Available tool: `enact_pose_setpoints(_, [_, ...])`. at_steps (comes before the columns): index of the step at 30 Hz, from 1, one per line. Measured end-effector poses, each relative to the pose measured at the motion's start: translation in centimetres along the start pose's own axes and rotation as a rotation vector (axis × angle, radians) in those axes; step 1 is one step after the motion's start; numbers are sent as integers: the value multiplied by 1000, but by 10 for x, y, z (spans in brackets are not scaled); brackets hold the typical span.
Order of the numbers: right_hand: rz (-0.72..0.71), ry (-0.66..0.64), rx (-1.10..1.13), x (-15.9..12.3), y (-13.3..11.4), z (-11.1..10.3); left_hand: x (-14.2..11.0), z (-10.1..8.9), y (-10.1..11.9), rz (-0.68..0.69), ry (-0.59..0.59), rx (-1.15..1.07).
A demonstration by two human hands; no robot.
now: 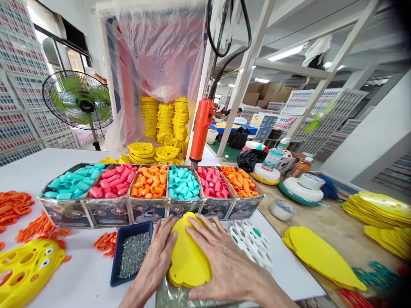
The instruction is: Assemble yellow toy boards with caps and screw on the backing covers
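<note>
A smooth yellow plastic panel [188, 256] with a lobed lower edge lies in front of me over a clear-wrapped base [173, 297]. Along its left edge rests my left hand [159, 252], fingers stretched out and the thumb touching the rim. My right hand [221, 256] lies spread over the right side, fingertips on the upper part and thumb near the bottom edge. Neither hand is closed round the panel. An orange electric screwdriver [201, 128] hangs upright beyond them. Left of my left hand stands a dark blue tray [117, 256] of small metal screws [135, 252].
Behind the hands runs a row of divided boxes [149, 209] with teal, pink and orange plastic pieces. White perforated parts [252, 244] lie to the right, beside a stack of yellow panels [321, 254]. A yellow animal-faced shell [30, 265] and orange parts [35, 226] lie left.
</note>
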State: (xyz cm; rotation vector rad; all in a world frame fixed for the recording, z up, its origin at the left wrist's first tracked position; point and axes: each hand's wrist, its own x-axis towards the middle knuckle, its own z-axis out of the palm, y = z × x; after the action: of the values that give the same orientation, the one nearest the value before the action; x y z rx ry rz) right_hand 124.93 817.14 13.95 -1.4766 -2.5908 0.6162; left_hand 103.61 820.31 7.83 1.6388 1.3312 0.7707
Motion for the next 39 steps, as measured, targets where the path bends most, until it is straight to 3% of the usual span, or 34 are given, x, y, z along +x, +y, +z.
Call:
enact_pose_setpoints(10, [-54, 44, 33, 2, 7, 9, 4, 3, -3, 60, 62, 50])
enact_pose_setpoints(19, [-74, 164, -17, 2, 13, 21, 2, 3, 0, 341, 80, 279])
enact_pose_setpoints(22, [-93, 175, -51, 3, 14, 22, 0, -1, 4, 352, 41, 313])
enact_pose_setpoints(29, [-97, 185, -124, 4, 14, 23, -8, -18, 19, 342, -231, 427])
enact_pose_setpoints(39, [-76, 214, -149, 5, 10, 28, -2, -13, 15, 393, -227, 431])
